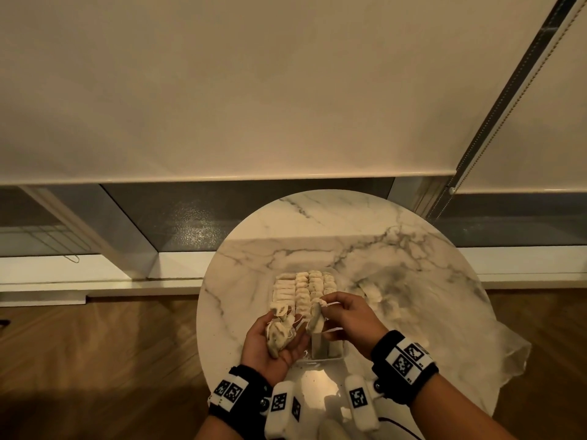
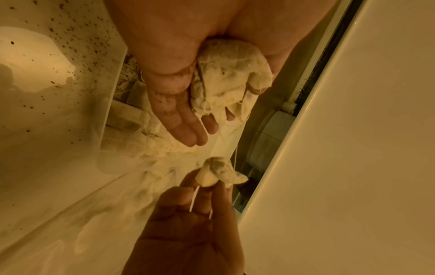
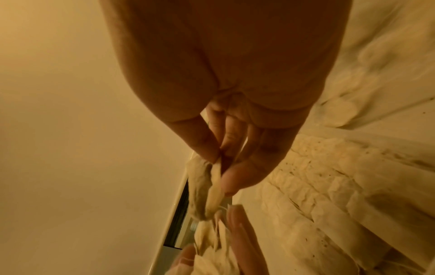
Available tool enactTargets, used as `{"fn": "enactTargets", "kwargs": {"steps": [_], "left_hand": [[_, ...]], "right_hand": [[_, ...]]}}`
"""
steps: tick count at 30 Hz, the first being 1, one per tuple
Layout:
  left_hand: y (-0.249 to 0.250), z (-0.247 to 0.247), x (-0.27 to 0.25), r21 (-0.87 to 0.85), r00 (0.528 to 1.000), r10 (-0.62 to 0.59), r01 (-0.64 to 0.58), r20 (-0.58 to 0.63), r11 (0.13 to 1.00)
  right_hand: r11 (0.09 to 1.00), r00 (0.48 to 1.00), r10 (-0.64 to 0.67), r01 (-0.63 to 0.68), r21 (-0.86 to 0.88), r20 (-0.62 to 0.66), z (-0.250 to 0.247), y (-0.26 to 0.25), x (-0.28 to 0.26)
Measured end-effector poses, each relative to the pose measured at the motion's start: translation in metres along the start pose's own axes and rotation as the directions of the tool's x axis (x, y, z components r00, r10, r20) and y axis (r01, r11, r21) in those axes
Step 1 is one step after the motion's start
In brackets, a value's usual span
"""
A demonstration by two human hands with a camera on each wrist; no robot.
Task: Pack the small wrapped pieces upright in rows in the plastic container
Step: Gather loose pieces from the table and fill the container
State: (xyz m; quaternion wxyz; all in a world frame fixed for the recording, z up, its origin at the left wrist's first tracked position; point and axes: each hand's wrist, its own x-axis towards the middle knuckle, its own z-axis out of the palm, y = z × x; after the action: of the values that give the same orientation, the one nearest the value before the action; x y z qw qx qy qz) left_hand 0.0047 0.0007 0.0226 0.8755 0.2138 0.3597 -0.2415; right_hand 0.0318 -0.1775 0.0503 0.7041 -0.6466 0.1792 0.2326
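Small pale wrapped pieces (image 1: 303, 289) with strings stand upright in several rows inside a clear plastic container (image 1: 330, 352) on the round marble table (image 1: 317, 223). My left hand (image 1: 287, 349) is palm up at the container's near left and cups a bundle of pieces (image 1: 279, 336), seen close in the left wrist view (image 2: 226, 78). My right hand (image 1: 326, 303) pinches one piece (image 1: 316, 317) by its top, held just above the container's near end and beside the bundle. The right wrist view shows that piece (image 3: 204, 189) hanging from thumb and fingertips, with the packed rows (image 3: 317, 176) behind.
A crumpled clear plastic bag (image 1: 476, 338) lies over the right side of the table, with a few more pieces (image 1: 371, 293) in it. Dark crumbs dot the container wall (image 2: 70, 111). A window sill and a roller blind (image 1: 286, 90) lie beyond the table; wooden floor surrounds it.
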Motion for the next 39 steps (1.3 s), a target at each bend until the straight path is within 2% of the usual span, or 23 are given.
{"fn": "enactTargets", "kwargs": {"steps": [3, 7, 9, 13, 18, 22, 24, 30, 32, 34, 39], "left_hand": [[0.008, -0.01, 0.001, -0.038, 1.0, -0.005, 0.004, -0.022, 0.999], [0.019, -0.023, 0.003, -0.072, 0.999, 0.02, -0.023, -0.046, 0.997], [0.026, -0.029, 0.003, -0.078, 0.998, 0.036, -0.04, -0.045, 0.996], [0.038, -0.041, 0.004, -0.098, 0.998, 0.035, -0.04, -0.05, 0.994], [0.05, -0.051, 0.001, -0.125, 0.997, 0.033, -0.041, -0.063, 0.991], [0.062, -0.057, -0.001, -0.129, 0.994, 0.049, -0.061, -0.093, 0.99], [0.065, -0.059, -0.002, -0.126, 0.994, 0.053, -0.066, -0.099, 0.99], [0.071, -0.067, 0.0, -0.136, 0.993, 0.049, -0.063, -0.107, 0.989], [0.072, -0.068, 0.001, -0.132, 0.993, 0.043, -0.057, -0.106, 0.99], [0.074, -0.069, 0.002, -0.119, 0.994, 0.033, -0.045, -0.101, 0.992], [0.076, -0.067, 0.003, -0.101, 0.996, 0.04, -0.049, -0.085, 0.994]], "right_hand": [[0.998, 0.998, -0.055, 0.055, -0.039, 0.01, 0.0, 0.0, 0.003], [0.962, 0.991, -0.129, 0.118, -0.248, -0.03, -0.001, 0.0, 0.01], [0.951, 0.99, -0.132, 0.116, -0.286, -0.039, -0.001, 0.0, 0.013], [0.974, 0.996, -0.084, 0.073, -0.215, -0.041, 0.0, -0.001, 0.016], [0.987, 0.994, -0.09, 0.08, -0.142, -0.066, 0.002, 0.002, 0.022], [1.0, 0.996, -0.017, 0.018, 0.015, -0.093, 0.001, 0.007, 0.034], [0.999, 0.994, 0.013, -0.01, 0.03, -0.113, 0.001, 0.013, 0.04], [0.958, 0.993, -0.014, -0.021, -0.287, -0.12, 0.002, 0.044, 0.057], [0.903, 0.996, -0.021, -0.018, -0.428, -0.085, 0.005, 0.056, 0.064], [0.807, 0.998, -0.008, -0.031, -0.59, -0.063, 0.006, 0.065, 0.07], [0.701, 0.993, 0.089, -0.119, -0.703, -0.079, 0.013, 0.073, 0.078]]}}
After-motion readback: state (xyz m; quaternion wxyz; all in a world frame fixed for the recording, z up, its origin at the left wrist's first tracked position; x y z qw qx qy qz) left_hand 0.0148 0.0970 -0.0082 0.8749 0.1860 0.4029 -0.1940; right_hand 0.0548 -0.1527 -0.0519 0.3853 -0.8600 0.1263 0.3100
